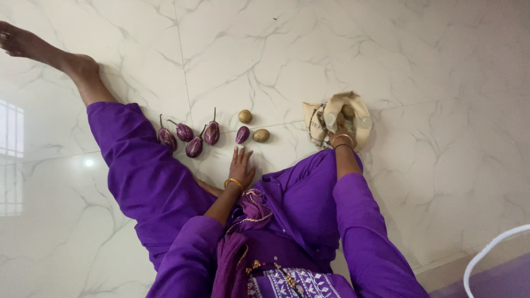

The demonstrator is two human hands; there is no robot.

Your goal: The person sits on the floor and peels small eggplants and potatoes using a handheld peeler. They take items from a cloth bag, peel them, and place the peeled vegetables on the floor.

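**Vegetables being laid out on the floor, bag not yet emptied**

Seven vegetables are already lying on the white marble floor (287, 60) in the middle of the frame: four small purple brinjals (187, 135) with stems are grouped at centre left, a fifth brinjal (242, 134) is set apart to their right, and two round potatoes (261, 135) are lying just beside it. The left hand (241, 165) is being rested flat on the floor just below the lone brinjal, fingers spread, nothing held. The right hand (339, 132) is being pushed into the mouth of the cream cloth bag (361, 118) at centre right; its fingers are hidden by the fabric, so whether anything is being pinched cannot be told. Pale rounded shapes, possibly more potatoes, are being glimpsed inside the bag. By that sign the unpacking is judged partly done, with some contents left inside. A purple garment (298, 204) is filling the lower frame.
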